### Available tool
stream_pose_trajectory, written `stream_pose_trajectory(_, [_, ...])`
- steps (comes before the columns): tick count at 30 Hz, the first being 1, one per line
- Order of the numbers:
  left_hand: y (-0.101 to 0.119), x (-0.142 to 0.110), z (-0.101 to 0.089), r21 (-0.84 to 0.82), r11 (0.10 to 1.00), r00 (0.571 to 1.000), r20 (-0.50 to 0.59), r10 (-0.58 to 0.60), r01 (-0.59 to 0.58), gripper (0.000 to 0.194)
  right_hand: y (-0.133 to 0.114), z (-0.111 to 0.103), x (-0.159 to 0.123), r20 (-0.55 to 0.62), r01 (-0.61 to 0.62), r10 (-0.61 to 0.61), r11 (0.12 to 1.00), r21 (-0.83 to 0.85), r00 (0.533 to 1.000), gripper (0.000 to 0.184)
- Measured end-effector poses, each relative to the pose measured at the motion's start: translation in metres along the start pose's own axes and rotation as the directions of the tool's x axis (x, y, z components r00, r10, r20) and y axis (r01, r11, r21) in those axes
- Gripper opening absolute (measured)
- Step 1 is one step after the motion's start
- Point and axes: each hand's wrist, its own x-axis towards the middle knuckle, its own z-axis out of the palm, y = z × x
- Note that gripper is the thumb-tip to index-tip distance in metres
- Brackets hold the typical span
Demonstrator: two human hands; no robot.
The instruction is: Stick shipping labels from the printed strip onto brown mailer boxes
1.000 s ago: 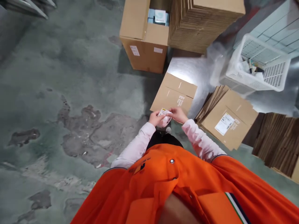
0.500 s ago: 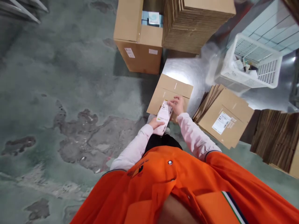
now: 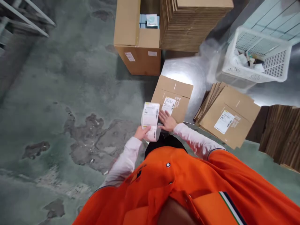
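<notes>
My left hand point(image 3: 142, 132) is closed on a strip of printed shipping labels point(image 3: 150, 115), its thumb lying over the lower part. Just right of the strip, my right hand point(image 3: 167, 121) lies with its fingers spread on a flat cardboard carton point(image 3: 180, 90). A shipping label point(image 3: 168, 105) is on that carton, next to white printed lettering, and my fingertips touch its lower edge. The carton rests at the near corner of a shiny metal table point(image 3: 185, 67).
To the right, flattened cartons point(image 3: 232, 115) lie in a fanned stack, the top one labelled. Behind stand an open cardboard box point(image 3: 142, 61) and a tall cardboard stack point(image 3: 187, 34). A white plastic basket point(image 3: 255, 73) holds scraps. More folded cardboard point(image 3: 281, 134) stands at far right.
The label strip has moved left, away from the carton, in my left hand. My right hand has let go of the strip's end and come down flat; a label now shows on the carton.
</notes>
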Motion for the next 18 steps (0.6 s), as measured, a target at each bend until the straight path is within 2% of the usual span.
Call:
stream_pose_trajectory(1, [0.012,0.013,0.002,-0.013,0.999,0.997,-0.070,0.035,-0.036,0.045,-0.005,0.003,-0.013,0.015,0.052,-0.053,0.997,0.061,0.998,0.066])
stream_pose_trajectory(2, [0.025,0.027,0.006,-0.018,0.997,0.987,-0.144,0.069,-0.072,0.042,-0.007,0.004,-0.025,-0.011,0.013,-0.012,0.994,0.109,1.000,0.059])
stream_pose_trajectory(3, [0.038,0.043,0.012,0.004,0.994,0.975,-0.196,0.104,-0.105,0.039,-0.006,0.003,-0.036,-0.068,-0.121,0.131,0.983,0.137,0.989,0.054])
stream_pose_trajectory(4, [0.050,0.059,0.019,0.042,0.990,0.965,-0.221,0.137,-0.131,0.035,-0.002,0.000,-0.046,-0.140,-0.325,0.347,0.933,0.158,0.927,0.052])
stream_pose_trajectory(5, [0.061,0.075,0.028,0.081,0.982,0.955,-0.233,0.184,-0.169,0.032,0.005,-0.005,-0.053,-0.203,-0.541,0.570,0.821,0.183,0.796,0.051])
stream_pose_trajectory(6, [0.071,0.088,0.038,0.126,0.972,0.947,-0.230,0.223,-0.198,0.030,0.012,-0.011,-0.059,-0.235,-0.707,0.737,0.675,0.209,0.634,0.051])
stream_pose_trajectory(7, [0.078,0.098,0.047,0.163,0.962,0.942,-0.222,0.253,-0.220,0.028,0.018,-0.017,-0.062,-0.232,-0.803,0.832,0.550,0.228,0.504,0.051])
stream_pose_trajectory(8, [0.084,0.106,0.055,0.191,0.954,0.939,-0.211,0.271,-0.232,0.027,0.024,-0.022,-0.065,-0.203,-0.848,0.878,0.473,0.238,0.433,0.051])
stream_pose_trajectory(9, [0.088,0.110,0.063,0.208,0.950,0.940,-0.203,0.274,-0.232,0.027,0.027,-0.027,-0.065,-0.164,-0.862,0.896,0.443,0.246,0.414,0.050])
stream_pose_trajectory(12, [0.099,0.104,0.074,0.155,0.965,0.942,-0.230,0.245,-0.213,0.027,0.024,-0.035,-0.063,-0.124,-0.832,0.894,0.445,0.332,0.430,0.045])
stream_pose_trajectory(14, [0.107,0.091,0.077,0.031,0.974,0.940,-0.255,0.226,-0.225,0.026,0.019,-0.041,-0.064,-0.169,-0.726,0.880,0.464,0.507,0.444,0.047])
stream_pose_trajectory(15, [0.112,0.082,0.078,-0.047,0.970,0.944,-0.247,0.218,-0.237,0.027,0.018,-0.045,-0.068,-0.222,-0.626,0.869,0.475,0.619,0.441,0.050])
stream_pose_trajectory(16, [0.117,0.073,0.081,-0.128,0.959,0.950,-0.223,0.219,-0.251,0.027,0.019,-0.052,-0.077,-0.288,-0.503,0.863,0.482,0.718,0.416,0.055])
stream_pose_trajectory(17, [0.123,0.063,0.084,-0.205,0.942,0.955,-0.190,0.229,-0.267,0.028,0.023,-0.062,-0.092,-0.349,-0.384,0.865,0.478,0.790,0.360,0.059])
stream_pose_trajectory(18, [0.129,0.053,0.087,-0.270,0.920,0.956,-0.154,0.248,-0.282,0.029,0.028,-0.074,-0.113,-0.392,-0.296,0.877,0.467,0.834,0.279,0.064])
